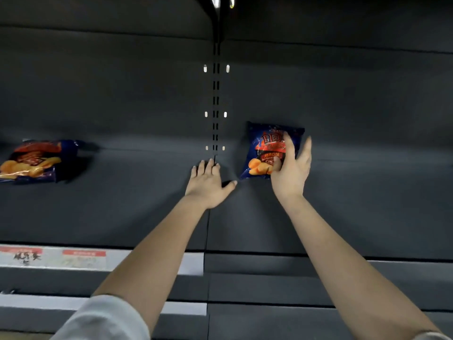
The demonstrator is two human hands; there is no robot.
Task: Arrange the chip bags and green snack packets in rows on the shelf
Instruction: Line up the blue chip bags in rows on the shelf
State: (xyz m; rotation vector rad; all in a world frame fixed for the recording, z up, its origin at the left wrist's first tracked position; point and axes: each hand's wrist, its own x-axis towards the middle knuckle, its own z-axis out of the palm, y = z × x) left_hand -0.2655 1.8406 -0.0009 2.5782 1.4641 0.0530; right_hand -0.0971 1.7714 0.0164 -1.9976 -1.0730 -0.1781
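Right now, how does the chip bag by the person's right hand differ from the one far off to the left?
The right bag stands upright against the back panel; the left bag lies tipped over. The right hand, held open, touches the right bag; nothing touches the left bag. Both look like the same blue-and-red chip pack, on one shelf.

Chip bags, blue and orange: two were counted, the left bag (pixel 34 163) and the right bag (pixel 263 148). Hands: two, left hand (pixel 208 182), right hand (pixel 290 173). Red-topped price labels: two, first label (pixel 22 256), second label (pixel 83 257). Slotted upright (pixel 215 106): one.
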